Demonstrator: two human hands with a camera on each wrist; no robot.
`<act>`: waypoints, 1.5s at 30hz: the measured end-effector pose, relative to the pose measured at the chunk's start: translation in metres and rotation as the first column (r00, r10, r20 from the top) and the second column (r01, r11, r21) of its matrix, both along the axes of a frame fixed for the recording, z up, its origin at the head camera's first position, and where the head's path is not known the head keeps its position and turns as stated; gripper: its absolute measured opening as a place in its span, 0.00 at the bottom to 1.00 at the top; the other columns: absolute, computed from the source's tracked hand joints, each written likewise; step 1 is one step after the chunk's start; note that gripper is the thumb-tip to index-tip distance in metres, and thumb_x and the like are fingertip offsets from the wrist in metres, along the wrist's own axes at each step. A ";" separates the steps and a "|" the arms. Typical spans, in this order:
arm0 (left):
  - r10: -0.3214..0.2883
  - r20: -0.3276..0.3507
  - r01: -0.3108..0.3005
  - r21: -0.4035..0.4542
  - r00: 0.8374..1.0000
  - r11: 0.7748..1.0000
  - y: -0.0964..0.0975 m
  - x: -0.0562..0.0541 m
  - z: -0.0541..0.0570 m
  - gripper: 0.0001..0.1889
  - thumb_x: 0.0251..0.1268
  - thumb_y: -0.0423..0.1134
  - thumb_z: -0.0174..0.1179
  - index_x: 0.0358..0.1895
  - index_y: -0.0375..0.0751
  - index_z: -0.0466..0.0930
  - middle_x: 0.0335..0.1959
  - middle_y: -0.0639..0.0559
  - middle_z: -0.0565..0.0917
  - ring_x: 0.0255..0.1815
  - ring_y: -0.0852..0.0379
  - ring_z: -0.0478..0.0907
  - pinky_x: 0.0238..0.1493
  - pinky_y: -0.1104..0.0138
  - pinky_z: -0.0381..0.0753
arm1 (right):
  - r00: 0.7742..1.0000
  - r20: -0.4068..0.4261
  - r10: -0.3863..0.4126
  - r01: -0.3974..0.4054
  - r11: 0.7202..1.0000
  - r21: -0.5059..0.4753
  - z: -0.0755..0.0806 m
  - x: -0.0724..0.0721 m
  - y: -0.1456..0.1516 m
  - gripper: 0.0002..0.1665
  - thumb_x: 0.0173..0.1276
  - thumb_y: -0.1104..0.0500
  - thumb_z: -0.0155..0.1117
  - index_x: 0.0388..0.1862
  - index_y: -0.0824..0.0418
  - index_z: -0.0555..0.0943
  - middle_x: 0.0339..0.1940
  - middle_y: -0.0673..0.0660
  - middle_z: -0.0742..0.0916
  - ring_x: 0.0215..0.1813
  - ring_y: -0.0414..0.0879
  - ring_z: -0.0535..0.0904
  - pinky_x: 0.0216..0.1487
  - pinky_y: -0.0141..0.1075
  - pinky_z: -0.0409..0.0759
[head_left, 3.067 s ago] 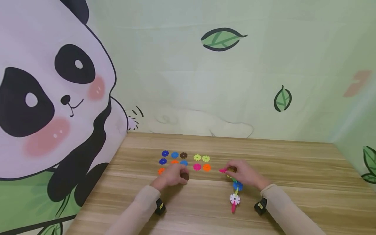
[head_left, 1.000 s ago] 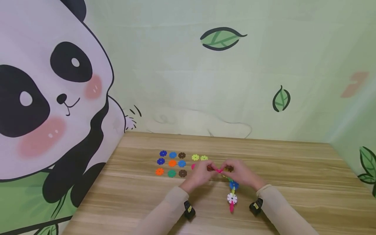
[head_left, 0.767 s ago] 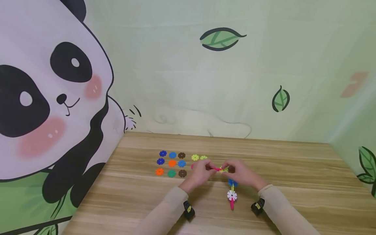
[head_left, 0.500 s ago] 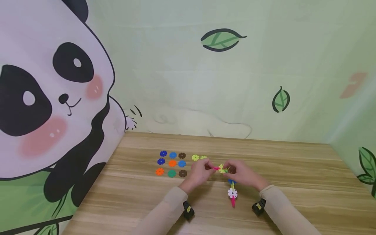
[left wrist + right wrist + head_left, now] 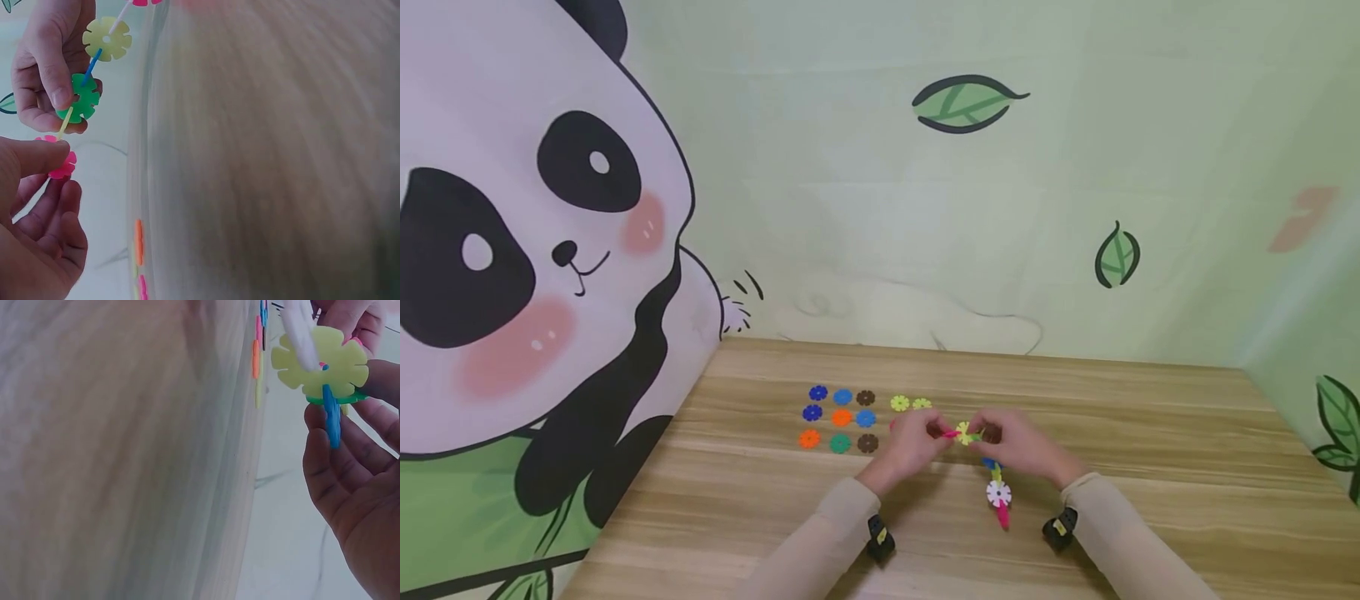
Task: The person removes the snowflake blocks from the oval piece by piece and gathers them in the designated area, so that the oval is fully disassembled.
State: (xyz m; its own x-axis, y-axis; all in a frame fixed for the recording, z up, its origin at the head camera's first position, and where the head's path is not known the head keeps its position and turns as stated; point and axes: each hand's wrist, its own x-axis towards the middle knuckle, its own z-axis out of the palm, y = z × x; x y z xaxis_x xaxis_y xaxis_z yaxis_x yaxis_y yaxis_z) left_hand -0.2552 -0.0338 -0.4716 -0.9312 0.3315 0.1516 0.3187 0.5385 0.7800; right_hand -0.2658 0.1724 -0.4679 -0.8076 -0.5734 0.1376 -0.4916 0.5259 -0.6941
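Note:
A chain of slotted plastic snowflake discs hangs between the two hands. My left hand (image 5: 910, 450) pinches the pink disc (image 5: 66, 166) at its upper end. A yellow disc (image 5: 964, 432), seen edge-on in the left wrist view, joins it to the green disc (image 5: 89, 99). That green disc is gripped between the right hand's (image 5: 1018, 446) thumb and fingers. Below the right hand the chain runs through a blue disc (image 5: 332, 422) and another yellow disc (image 5: 340, 359) to a white disc (image 5: 998, 493), then a pink disc (image 5: 1003, 517) at the low end.
Loose discs lie in rows on the wooden table (image 5: 737, 500), left of the hands, among them a dark blue disc (image 5: 817, 392), an orange disc (image 5: 809, 438) and a brown disc (image 5: 867, 443). A lime disc (image 5: 899, 403) lies behind the left hand, which hides others.
My left hand has moved right from the loose discs to the chain's upper pink disc. The right hand's hold has shifted along the chain, exposing the yellow disc, and the lower chain has lifted slightly.

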 end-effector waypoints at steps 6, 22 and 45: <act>-0.047 -0.058 0.048 0.006 0.997 0.999 0.002 -0.001 0.001 0.04 0.57 0.31 0.66 0.32 0.44 0.81 0.30 0.59 0.81 0.33 0.65 0.75 0.35 0.73 0.75 | 1.000 -0.011 0.012 -0.012 1.000 -0.010 0.003 0.001 -0.001 0.07 0.62 0.65 0.66 0.38 0.56 0.79 0.26 0.49 0.81 0.26 0.40 0.73 0.26 0.32 0.75; -0.069 -0.183 0.063 -0.037 0.981 0.997 0.005 0.001 0.002 0.04 0.58 0.28 0.64 0.32 0.41 0.82 0.29 0.57 0.82 0.30 0.66 0.74 0.31 0.76 0.75 | 1.000 -0.019 -0.021 0.021 1.000 0.009 0.003 0.002 0.000 0.04 0.63 0.63 0.65 0.35 0.55 0.79 0.25 0.48 0.80 0.27 0.40 0.74 0.26 0.32 0.75; 0.004 -0.015 -0.004 0.023 1.000 1.000 -0.047 -0.006 0.008 0.04 0.63 0.34 0.62 0.39 0.42 0.79 0.31 0.53 0.83 0.31 0.60 0.77 0.31 0.71 0.78 | 0.998 -0.007 -0.060 0.060 0.998 0.030 0.005 0.005 0.006 0.04 0.64 0.63 0.64 0.36 0.55 0.78 0.28 0.49 0.81 0.30 0.42 0.74 0.29 0.33 0.76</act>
State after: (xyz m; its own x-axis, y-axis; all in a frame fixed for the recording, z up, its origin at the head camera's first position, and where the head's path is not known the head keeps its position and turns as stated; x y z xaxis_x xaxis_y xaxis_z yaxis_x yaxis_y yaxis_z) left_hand -0.2614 -0.0813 -0.4641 -0.9300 0.3240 0.1736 0.3287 0.5218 0.7872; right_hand -0.2606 0.1785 -0.4634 -0.8397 -0.5282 0.1257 -0.4628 0.5751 -0.6746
